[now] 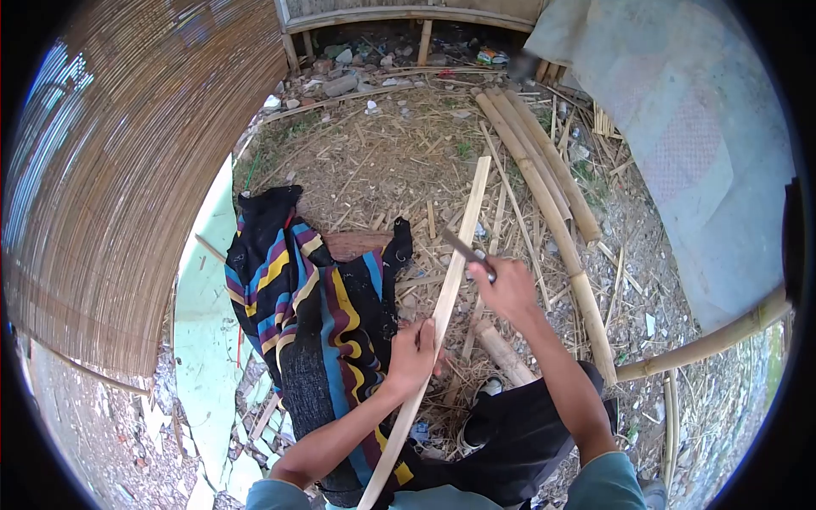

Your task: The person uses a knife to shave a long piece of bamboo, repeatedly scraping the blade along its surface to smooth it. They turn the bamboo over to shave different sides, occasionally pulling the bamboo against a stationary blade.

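Note:
A long, pale bamboo strip runs from my lap up and away to the right. My left hand is closed around its middle, thumb on top. In my right hand is a knife, its dark blade lying across the strip farther up. The fingers wrap the knife's handle, which is mostly hidden. Below the strip on the left, a striped knitted sweater in black, blue, yellow and maroon is draped over my leg and beside it.
Several bamboo poles lie on the ground at the right. A short bamboo piece rests near my shoe. A woven bamboo screen stands left, above a pale green sheet. A grey sheet hangs right. Shavings litter the ground.

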`<state>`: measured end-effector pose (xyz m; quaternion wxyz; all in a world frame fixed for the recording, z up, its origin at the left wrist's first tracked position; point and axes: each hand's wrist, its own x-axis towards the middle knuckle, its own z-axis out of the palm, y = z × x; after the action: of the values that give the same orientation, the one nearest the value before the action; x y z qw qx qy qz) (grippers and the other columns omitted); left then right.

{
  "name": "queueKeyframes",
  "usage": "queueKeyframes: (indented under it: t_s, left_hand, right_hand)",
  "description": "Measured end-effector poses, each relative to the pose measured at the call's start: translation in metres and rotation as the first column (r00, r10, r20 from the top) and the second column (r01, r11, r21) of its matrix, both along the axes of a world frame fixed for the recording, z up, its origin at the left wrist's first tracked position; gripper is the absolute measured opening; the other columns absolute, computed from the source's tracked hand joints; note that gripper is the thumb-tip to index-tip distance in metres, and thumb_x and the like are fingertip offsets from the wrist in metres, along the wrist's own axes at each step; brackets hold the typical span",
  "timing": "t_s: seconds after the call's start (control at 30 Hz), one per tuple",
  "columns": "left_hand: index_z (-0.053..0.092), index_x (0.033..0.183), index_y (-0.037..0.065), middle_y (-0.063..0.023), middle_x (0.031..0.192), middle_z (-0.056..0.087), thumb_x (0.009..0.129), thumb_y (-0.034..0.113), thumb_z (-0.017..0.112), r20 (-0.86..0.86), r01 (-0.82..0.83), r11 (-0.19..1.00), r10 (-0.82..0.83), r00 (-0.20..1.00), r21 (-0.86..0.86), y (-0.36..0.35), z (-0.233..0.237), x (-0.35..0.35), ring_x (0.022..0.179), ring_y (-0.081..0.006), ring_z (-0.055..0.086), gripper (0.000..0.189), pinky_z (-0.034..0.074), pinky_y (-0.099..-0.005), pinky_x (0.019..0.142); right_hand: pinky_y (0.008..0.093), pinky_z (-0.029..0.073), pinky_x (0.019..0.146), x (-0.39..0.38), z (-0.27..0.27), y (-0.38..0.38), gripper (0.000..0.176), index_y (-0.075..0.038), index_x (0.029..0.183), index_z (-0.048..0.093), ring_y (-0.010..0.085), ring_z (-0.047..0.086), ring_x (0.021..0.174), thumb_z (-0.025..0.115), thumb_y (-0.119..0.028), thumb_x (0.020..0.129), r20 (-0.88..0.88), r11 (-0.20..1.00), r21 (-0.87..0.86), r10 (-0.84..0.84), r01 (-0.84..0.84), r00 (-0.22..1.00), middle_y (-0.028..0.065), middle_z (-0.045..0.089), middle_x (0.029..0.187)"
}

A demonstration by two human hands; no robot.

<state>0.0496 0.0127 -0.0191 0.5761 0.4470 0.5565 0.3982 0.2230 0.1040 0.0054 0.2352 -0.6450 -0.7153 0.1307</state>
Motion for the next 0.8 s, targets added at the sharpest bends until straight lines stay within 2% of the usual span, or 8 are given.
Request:
queueKeyframes:
  t_s: [0.13,0.23,0.27,0.33,0.47,0.53,0.67,0.8]
  left_hand:
    - [0.054,0.085,-0.001,-0.0023,0.056,0.049,0.100,0.024,0.034,0.143,-0.005,1.000,0.008,0.990,-0.022,0.008,-0.003,0.000,0.039,-0.0076,0.045,0.035,0.040,-0.0229,0.037]
    - [0.053,0.083,-0.003,-0.0041,0.059,0.052,0.098,0.023,0.038,0.186,-0.031,0.999,0.035,0.982,-0.022,0.012,-0.001,-0.003,0.037,-0.0093,0.046,0.034,0.038,-0.0240,0.036]
    - [0.053,0.083,-0.003,-0.0039,0.060,0.052,0.098,0.022,0.037,0.208,-0.042,0.999,0.046,0.977,-0.020,0.016,-0.003,-0.003,0.038,-0.0089,0.045,0.033,0.038,-0.0239,0.036]
    - [0.052,0.081,0.000,-0.0038,0.063,0.051,0.097,0.011,0.034,0.249,-0.070,0.997,0.075,0.965,-0.029,0.020,-0.003,-0.003,0.039,-0.0084,0.042,0.026,0.038,-0.0228,0.036]
    - [0.051,0.087,0.001,-0.0037,0.066,0.051,0.092,0.004,0.036,0.199,-0.077,0.993,0.093,0.976,-0.086,0.009,-0.011,-0.007,0.044,-0.0083,0.045,0.016,0.038,-0.0229,0.036]
    - [0.052,0.087,0.002,-0.0031,0.064,0.050,0.093,0.006,0.036,0.278,-0.033,0.996,0.053,0.959,-0.077,0.007,-0.006,-0.006,0.045,-0.0077,0.044,0.017,0.037,-0.0225,0.037]
    - [0.053,0.081,0.002,-0.0019,0.062,0.048,0.094,0.011,0.039,0.089,-0.087,0.996,0.084,0.992,0.027,0.014,0.000,-0.006,0.043,-0.0069,0.042,0.021,0.036,-0.0221,0.037]
    - [0.054,0.082,0.001,-0.0023,0.061,0.048,0.095,0.011,0.038,0.128,-0.126,0.992,0.123,0.984,0.022,0.015,0.005,-0.006,0.043,-0.0074,0.043,0.023,0.036,-0.0227,0.037]
  right_hand:
    - [0.0460,0.050,0.057,0.014,0.007,0.008,0.051,-0.004,0.080,0.066,0.0369,0.062,0.059,0.051,-0.053,0.084,0.008,0.998,0.063,-0.010,0.009,1.000,0.0164,0.057,0.053]
    - [0.0442,0.049,0.053,-0.002,-0.001,-0.023,0.049,-0.005,0.079,0.064,0.0350,0.061,0.056,0.054,-0.052,0.082,-0.084,0.973,-0.062,0.218,-0.223,0.972,0.0143,0.057,0.053]
    - [0.0442,0.049,0.053,-0.008,-0.001,-0.032,0.049,-0.005,0.079,0.064,0.0350,0.061,0.056,0.054,-0.052,0.082,-0.090,0.974,-0.052,0.215,-0.221,0.972,0.0143,0.057,0.053]
    - [0.0420,0.047,0.050,-0.019,-0.001,-0.043,0.045,-0.006,0.074,0.061,0.0346,0.060,0.053,0.057,-0.050,0.078,0.063,0.903,0.011,0.428,-0.430,0.901,0.0141,0.056,0.054]
    - [0.0414,0.046,0.048,-0.023,-0.017,-0.052,0.045,-0.007,0.070,0.058,0.0334,0.059,0.051,0.061,-0.052,0.075,0.011,0.882,0.040,0.469,-0.469,0.883,0.0124,0.057,0.053]
    - [0.0409,0.046,0.047,-0.020,-0.001,-0.053,0.047,-0.007,0.070,0.059,0.0339,0.058,0.050,0.062,-0.053,0.073,0.096,0.879,0.061,0.467,-0.473,0.879,0.0124,0.057,0.054]
    - [0.0390,0.046,0.042,-0.022,-0.012,-0.042,0.058,-0.006,0.070,0.061,0.0312,0.058,0.046,0.058,-0.064,0.072,0.157,0.907,0.170,0.362,-0.386,0.919,0.0129,0.055,0.048]
    - [0.0385,0.046,0.042,-0.025,-0.003,-0.037,0.062,-0.007,0.071,0.063,0.0310,0.058,0.045,0.055,-0.069,0.071,0.222,0.886,0.201,0.375,-0.418,0.900,0.0121,0.054,0.047]
